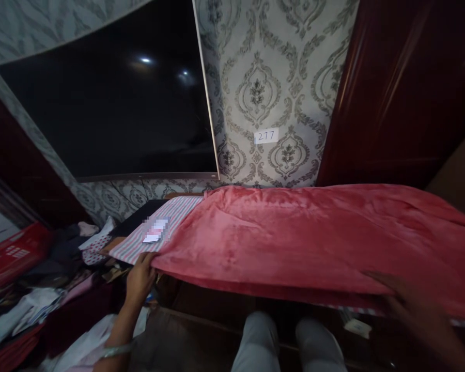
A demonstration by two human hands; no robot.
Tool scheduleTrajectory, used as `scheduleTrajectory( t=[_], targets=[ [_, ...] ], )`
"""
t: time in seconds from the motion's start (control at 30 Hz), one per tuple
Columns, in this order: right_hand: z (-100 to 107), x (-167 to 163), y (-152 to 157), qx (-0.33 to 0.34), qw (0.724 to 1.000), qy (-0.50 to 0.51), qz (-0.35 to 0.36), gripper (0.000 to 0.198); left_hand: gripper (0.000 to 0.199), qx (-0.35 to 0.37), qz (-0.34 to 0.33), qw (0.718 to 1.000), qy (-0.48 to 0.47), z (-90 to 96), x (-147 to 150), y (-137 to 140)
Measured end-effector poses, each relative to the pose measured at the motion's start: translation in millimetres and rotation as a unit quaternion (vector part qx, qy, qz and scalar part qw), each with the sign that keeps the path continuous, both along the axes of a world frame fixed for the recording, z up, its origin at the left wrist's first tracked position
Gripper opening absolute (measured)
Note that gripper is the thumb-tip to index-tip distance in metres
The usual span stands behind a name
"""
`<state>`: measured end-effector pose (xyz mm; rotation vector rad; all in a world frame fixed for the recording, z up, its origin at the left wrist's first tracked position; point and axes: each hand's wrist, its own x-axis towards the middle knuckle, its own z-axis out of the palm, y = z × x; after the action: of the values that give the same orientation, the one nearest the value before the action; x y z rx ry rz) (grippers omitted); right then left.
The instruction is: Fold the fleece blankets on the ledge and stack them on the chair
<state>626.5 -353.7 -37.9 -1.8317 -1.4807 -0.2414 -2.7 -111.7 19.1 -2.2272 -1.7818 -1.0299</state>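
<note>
A red plush blanket (pixel 294 243) lies spread along a long surface, its front edge hanging a little toward me. A cloth with pink, white and grey stripes (pixel 178 209) shows from under its left end. My left hand (pixel 141 276) is closed on the blanket's front left corner, beside the striped cloth; its thumb is hard to make out. Toward the right, my right hand (pixel 406 297) rests on the blanket near the front edge, fingers stretched out and slightly blurred. A pixelated phone-like object (pixel 155 231) lies on the striped cloth.
A large dark television (pixel 120 98) hangs above the left end. A label reading 277 (pixel 266 136) is on the patterned wall. Piled clothes (pixel 34 310) and a red box (pixel 17 253) are at left. My knees (pixel 258 341) are close below the blanket's edge.
</note>
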Motion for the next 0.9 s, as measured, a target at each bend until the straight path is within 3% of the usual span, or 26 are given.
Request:
scheduleTrajectory(
  t=[0.13, 0.2, 0.27, 0.43, 0.5, 0.6, 0.7, 0.9],
  targets=[
    [-4.1, 15.1, 14.9, -0.012, 1.0, 0.013, 0.014, 0.033, 0.037, -0.054, 0.012, 0.974, -0.219, 14.7, 13.8, 10.7],
    [7.6, 22.6, 25.2, -0.027, 1.0, 0.012, 0.01, 0.031, 0.04, -0.118, 0.008, 0.942, -0.313, 34.2, 28.6, 22.0],
    [30.7, 28.0, 33.0, -0.02, 0.999, 0.01, -0.025, 0.031, 0.039, -0.131, -0.013, 0.912, -0.388, 60.3, 45.8, 35.3],
    [97.5, 25.9, 27.1, 0.078, 0.99, -0.019, -0.118, 0.039, 0.023, 0.02, -0.086, 0.84, -0.535, 122.0, 69.0, 57.5],
    [104.9, 20.0, 15.4, 0.105, 0.988, -0.026, -0.108, 0.038, 0.021, 0.068, -0.08, 0.846, -0.522, 128.9, 62.5, 55.4],
    [88.3, 11.6, -3.6, 0.091, 0.994, -0.03, -0.059, 0.033, 0.018, 0.093, -0.045, 0.893, -0.438, 114.3, 41.7, 42.1],
    [56.1, 7.9, -16.3, 0.05, 0.998, -0.028, -0.01, 0.033, 0.019, 0.029, -0.025, 0.936, -0.351, 85.2, 21.3, 25.7],
    [0.5, 9.6, -20.8, 0.029, 0.998, -0.039, 0.033, 0.034, 0.019, -0.06, -0.045, 0.951, -0.3, 41.4, -0.2, 10.5]
  ],
)
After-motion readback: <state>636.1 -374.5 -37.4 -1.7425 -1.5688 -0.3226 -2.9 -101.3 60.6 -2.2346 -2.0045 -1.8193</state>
